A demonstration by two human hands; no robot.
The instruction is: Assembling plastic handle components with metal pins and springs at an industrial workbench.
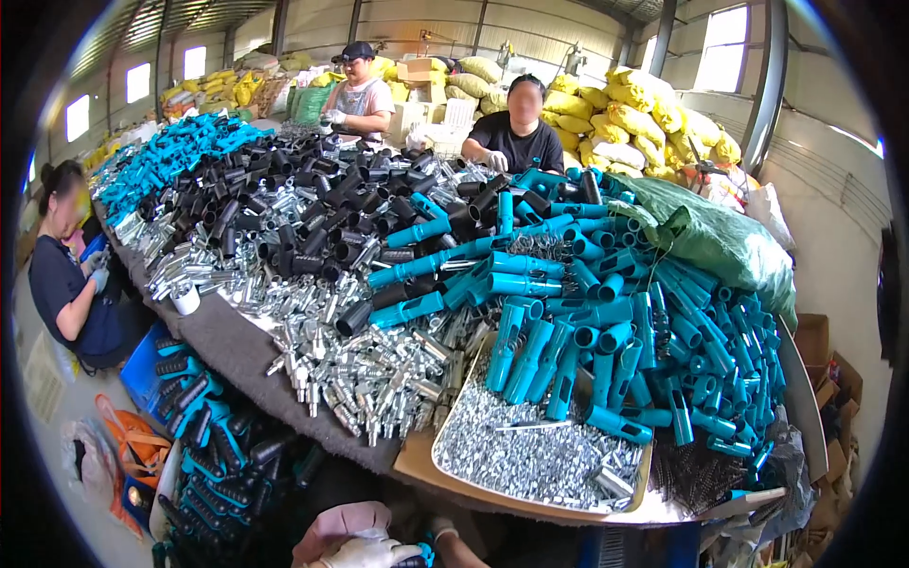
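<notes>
At the lower edge, my left hand (365, 553), in a whitish glove next to pink cloth, is closed around a teal-and-black handle (426, 553) that the frame's edge partly cuts off. Just right of it is my right hand (441, 526), also gloved, with a bare forearm below; its fingers are mostly hidden. On the table in front, a shallow tray (441, 461) holds many small shiny metal parts. Teal slotted tubes (530, 364) are heaped behind and right of the tray. Loose metal fittings (369, 383) spread to its left.
Black sleeves (355, 204) and more teal parts (189, 151) cover the far table. Below left, a blue crate (142, 374) stands near piled black-and-teal handles (213, 464). Dark springs (701, 469) lie at the right corner. Three co-workers sit around the table; yellow sacks (653, 118) stack behind.
</notes>
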